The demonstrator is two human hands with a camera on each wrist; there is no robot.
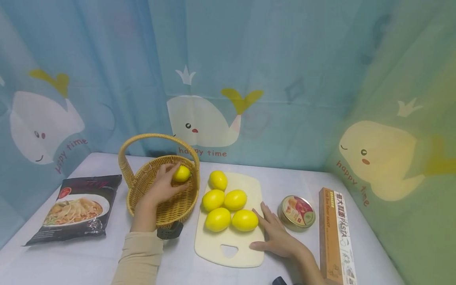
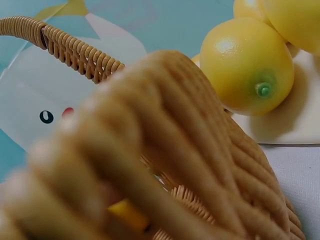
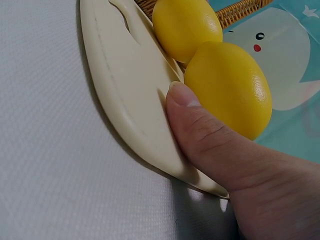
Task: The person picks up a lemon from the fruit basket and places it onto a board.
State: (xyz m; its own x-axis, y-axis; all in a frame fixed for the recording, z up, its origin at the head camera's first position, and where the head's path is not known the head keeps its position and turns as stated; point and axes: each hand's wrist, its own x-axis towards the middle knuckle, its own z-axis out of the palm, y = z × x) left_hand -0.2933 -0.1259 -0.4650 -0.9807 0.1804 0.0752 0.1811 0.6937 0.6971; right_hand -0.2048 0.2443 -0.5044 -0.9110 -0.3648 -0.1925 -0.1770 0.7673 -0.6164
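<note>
My left hand reaches into a round wicker basket with a tall arched handle. Its thumb and fingers sit around a yellow lemon at the basket's inner right side. Only a yellow patch inside the basket shows in the left wrist view, behind the blurred rim. Several lemons lie together on a cream cutting board. My right hand rests with spread fingers at the board's right edge, close to the nearest lemon. In the right wrist view, its thumb lies over the board.
A black noodle packet lies left of the basket. Right of the board stand a round tin and a long pasta box. Behind the white table hangs a blue curtain printed with whales.
</note>
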